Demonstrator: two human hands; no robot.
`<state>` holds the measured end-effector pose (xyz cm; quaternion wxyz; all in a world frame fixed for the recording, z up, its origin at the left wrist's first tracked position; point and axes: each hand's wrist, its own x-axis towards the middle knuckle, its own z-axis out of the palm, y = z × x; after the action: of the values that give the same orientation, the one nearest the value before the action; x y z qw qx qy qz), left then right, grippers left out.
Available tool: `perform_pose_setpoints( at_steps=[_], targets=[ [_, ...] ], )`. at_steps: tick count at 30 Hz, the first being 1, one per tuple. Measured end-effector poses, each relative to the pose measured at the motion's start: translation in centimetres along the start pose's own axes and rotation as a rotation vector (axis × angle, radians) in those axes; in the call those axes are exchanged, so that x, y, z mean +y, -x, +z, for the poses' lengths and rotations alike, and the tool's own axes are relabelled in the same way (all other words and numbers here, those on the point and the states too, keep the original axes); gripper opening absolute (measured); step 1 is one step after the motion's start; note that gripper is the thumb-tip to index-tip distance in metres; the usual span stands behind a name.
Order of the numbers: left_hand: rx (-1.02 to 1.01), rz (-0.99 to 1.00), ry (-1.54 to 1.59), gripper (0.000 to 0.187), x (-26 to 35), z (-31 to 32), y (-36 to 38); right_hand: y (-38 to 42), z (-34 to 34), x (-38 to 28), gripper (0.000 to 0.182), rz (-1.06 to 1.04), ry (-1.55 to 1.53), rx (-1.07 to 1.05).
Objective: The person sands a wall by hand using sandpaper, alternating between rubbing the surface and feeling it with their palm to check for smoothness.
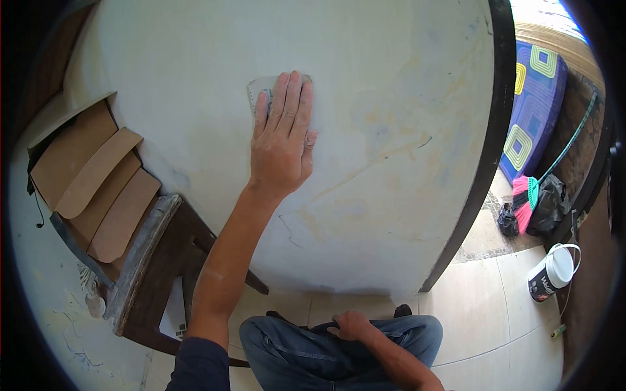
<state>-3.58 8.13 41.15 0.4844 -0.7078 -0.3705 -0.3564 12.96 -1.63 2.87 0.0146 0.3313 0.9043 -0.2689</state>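
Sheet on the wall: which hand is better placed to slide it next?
Probably the left: the left hand lies over the sheet against the wall, while the right hand rests low by the jeans.

The flat off-white wall (378,65) at centre shows yellowish smudges, the purple padded slab (545,107) at upper right yellowish concentric squares.

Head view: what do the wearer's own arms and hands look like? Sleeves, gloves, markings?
Left hand: no glove, no ring or watch visible; dark navy sleeve higher up that arm. Right hand: also ungloved, no watch visible; no sleeve in frame on that side. No cables visible on either arm.
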Motion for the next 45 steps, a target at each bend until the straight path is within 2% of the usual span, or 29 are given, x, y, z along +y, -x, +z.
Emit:
perform_pose_setpoints(
  at_steps=[9,24,28,30,34,37,40,43,45],
  targets=[
    [0.053,0.056,0.060,0.057,1.1,0.3,-4.5,0.1,0.0,-0.1,0.049,-0.043,-0.031,0.058],
    [0.081,0.002,0.028,0.050,3.3,1.9,-2.7,1.8,-2.0,-0.7,0.049,-0.095,-0.064,0.235],
    [0.074,-0.021,0.047,0.050,3.9,2.2,-2.1,1.5,-2.5,0.1,0.045,-0.162,-0.190,0.390],
    [0.066,-0.035,0.054,0.051,4.4,2.3,-1.7,1.8,-6.6,0.0,0.041,-0.198,-0.284,0.465],
    [0.065,-0.049,0.041,0.052,5.2,2.8,-0.8,1.9,-15.4,-0.2,0.023,-0.329,-0.468,0.929],
    [0.074,-0.049,0.032,0.051,5.4,3.2,-0.3,-0.1,-17.1,1.3,0.014,-0.272,-0.721,1.226],
    [0.076,-0.043,0.031,0.051,5.4,3.4,-0.1,0.0,-14.4,2.7,0.007,-0.200,-0.622,1.386],
    [0.076,-0.020,0.015,0.051,5.2,3.4,-0.2,0.2,-12.4,3.4,0.009,-0.205,-0.382,1.385],
    [0.067,-0.018,0.016,0.051,5.3,3.2,-0.4,-0.2,-12.8,3.4,0.011,-0.227,-0.423,1.410]
  ],
)
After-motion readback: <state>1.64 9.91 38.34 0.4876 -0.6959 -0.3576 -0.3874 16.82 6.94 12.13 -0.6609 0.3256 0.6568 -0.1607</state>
